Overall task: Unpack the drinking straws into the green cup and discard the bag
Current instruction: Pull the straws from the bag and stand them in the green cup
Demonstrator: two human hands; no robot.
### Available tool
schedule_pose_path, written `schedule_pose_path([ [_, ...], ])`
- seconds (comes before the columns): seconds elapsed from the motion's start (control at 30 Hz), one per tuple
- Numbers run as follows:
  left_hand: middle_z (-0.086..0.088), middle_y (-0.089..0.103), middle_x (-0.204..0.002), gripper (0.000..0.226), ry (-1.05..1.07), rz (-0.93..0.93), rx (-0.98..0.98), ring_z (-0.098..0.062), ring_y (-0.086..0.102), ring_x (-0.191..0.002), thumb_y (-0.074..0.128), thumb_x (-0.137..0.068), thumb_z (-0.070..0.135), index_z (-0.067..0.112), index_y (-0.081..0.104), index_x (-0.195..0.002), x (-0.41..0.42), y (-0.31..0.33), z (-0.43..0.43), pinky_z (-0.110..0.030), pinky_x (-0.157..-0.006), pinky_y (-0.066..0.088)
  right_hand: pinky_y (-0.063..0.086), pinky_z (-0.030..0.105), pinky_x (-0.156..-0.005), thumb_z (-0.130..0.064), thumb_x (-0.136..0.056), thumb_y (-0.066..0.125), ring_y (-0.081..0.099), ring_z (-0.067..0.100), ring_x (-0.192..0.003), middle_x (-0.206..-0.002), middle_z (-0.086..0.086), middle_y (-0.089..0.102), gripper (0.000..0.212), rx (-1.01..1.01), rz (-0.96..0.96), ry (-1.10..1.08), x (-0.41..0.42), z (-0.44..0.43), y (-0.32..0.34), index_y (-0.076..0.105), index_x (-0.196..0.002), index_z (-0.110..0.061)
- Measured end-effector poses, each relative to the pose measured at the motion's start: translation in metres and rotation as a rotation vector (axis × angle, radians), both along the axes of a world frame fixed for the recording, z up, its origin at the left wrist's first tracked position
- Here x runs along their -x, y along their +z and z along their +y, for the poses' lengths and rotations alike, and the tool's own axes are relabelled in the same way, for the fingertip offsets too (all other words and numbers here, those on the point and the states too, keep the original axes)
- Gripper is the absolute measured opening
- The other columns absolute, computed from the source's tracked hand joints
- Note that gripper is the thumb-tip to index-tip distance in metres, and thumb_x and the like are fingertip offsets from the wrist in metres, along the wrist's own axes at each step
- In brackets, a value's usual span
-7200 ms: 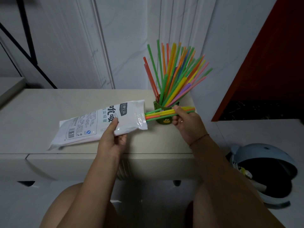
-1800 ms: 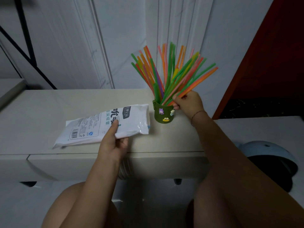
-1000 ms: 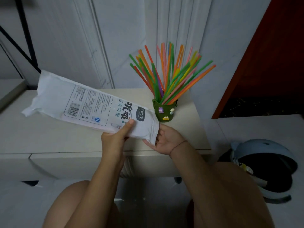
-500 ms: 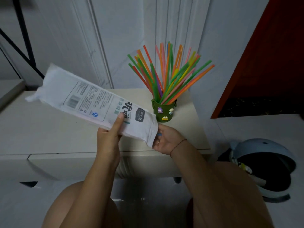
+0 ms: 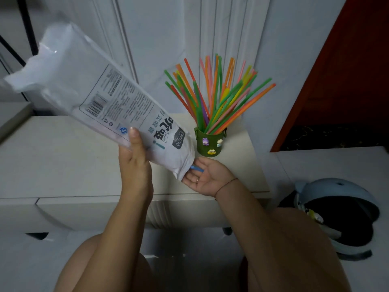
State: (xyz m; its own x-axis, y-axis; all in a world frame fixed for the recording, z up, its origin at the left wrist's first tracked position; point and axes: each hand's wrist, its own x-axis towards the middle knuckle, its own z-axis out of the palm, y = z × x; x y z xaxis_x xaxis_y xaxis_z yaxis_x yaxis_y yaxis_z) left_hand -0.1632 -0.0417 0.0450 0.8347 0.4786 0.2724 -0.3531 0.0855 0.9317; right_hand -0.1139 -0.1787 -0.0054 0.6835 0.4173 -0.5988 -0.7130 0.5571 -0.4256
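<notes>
The left hand grips the white plastic straw bag near its open lower end, thumb on the printed face and fingers curled behind. The bag is held in the air and tilted, with its mouth pointing down toward the right hand and its sealed end up and away to the left. The right hand lies palm up with relaxed fingers just under the mouth, holding nothing. A single blue straw pokes out onto its fingers.

Just beyond the right hand, the green cup stands on the bench, packed with fanned-out coloured straws.

The bag looks flat and nearly empty. As thin film it should be light, limp and a little slippery, so it will crumple wherever it is bunched, and a fistful near the middle would do. The blue straw is a light tube that rolls and kinks easily, so it is best pinched gently by the exposed end and drawn straight out. A pale-blue bin sits below and to the right of the right hand, a likely place for the bag.
</notes>
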Motion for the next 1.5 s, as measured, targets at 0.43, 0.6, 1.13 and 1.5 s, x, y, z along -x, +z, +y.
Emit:
schedule_pose_path([
  [0.43, 0.012, 0.042, -0.136, 0.057, 0.139, 0.177, -0.187, 0.003, 0.041, -0.118, 0.011, -0.102, 0.045, 0.022, 0.029, -0.15, 0.007, -0.002, -0.005, 0.01, -0.083, 0.032, 0.045, 0.042, -0.093, -0.024, -0.094, 0.048, 0.057, 0.028, -0.091, -0.1, 0.013, 0.062, 0.022, -0.03, -0.005, 0.027, 0.004, 0.004, 0.003, 0.062, -0.099, -0.008],
  [0.6, 0.012, 0.039, -0.143, 0.06, 0.189, 0.166, -0.086, -0.002, 0.042, -0.127, 0.015, -0.1, 0.051, 0.022, 0.019, -0.153, -0.006, 0.001, 0.007, -0.017, -0.106, 0.038, 0.048, 0.044, -0.089, -0.022, -0.096, 0.045, 0.06, 0.026, -0.091, -0.098, 0.01, 0.063, 0.02, -0.009, -0.001, 0.029, 0.002, 0.004, 0.001, 0.06, -0.095, -0.009],
  [1.13, 0.009, 0.056, -0.13, 0.059, 0.19, 0.26, 0.048, -0.01, 0.054, -0.121, 0.018, -0.099, 0.056, 0.024, 0.041, -0.143, -0.011, 0.006, 0.008, -0.037, -0.107, 0.042, 0.057, 0.033, -0.058, -0.022, -0.095, 0.047, 0.059, 0.023, -0.083, -0.092, 0.008, 0.061, 0.019, 0.036, -0.028, 0.014, 0.006, 0.004, 0.012, 0.06, -0.089, -0.009],
  [1.5, 0.013, 0.065, -0.11, 0.06, 0.236, 0.256, 0.181, -0.002, 0.062, -0.101, 0.018, -0.099, 0.056, 0.022, 0.048, -0.138, -0.011, 0.008, 0.011, -0.026, -0.089, 0.053, 0.041, 0.016, -0.049, -0.023, -0.096, 0.044, 0.053, 0.01, -0.06, -0.064, 0.005, 0.067, 0.022, 0.185, -0.051, 0.085, 0.006, -0.002, 0.01, 0.06, -0.085, -0.012],
])
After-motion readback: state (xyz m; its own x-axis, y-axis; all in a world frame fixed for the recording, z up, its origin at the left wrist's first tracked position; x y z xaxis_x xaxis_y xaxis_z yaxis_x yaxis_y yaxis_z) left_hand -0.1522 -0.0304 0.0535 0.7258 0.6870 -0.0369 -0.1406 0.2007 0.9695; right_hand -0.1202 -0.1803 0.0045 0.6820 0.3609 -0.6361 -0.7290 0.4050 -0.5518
